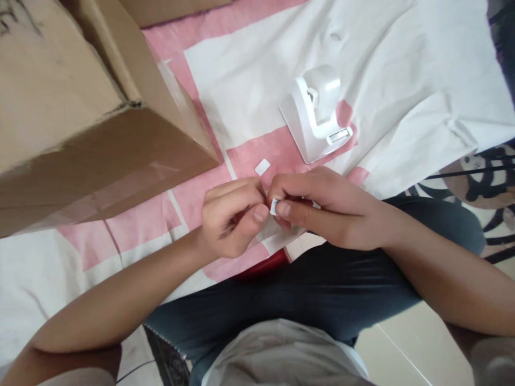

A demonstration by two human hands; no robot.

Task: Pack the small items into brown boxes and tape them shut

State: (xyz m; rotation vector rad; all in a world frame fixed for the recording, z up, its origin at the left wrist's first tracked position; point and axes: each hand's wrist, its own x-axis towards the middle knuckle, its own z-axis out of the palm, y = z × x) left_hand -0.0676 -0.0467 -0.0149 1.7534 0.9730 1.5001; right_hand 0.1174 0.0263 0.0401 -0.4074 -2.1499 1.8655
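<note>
My left hand [231, 217] is closed, its thumb pressed against the curled fingers; what it grips, if anything, is hidden. Close beside it, my right hand [333, 212] pinches a small white piece [274, 207] with a dark mark between thumb and forefinger. The two hands almost meet at the fingertips, above the near edge of the cloth. Just beyond them lies a small flat white rectangle [262, 167] with rounded corners. Farther back to the right stands a white tape dispenser [300, 115] with a clear roll on it.
A large cardboard box [120, 155] takes up the left side. A wrinkled pink and white cloth [237, 86] covers the surface. Another cardboard piece [173, 9] shows at the top edge. A patterned panda rug [475, 177] lies at the right.
</note>
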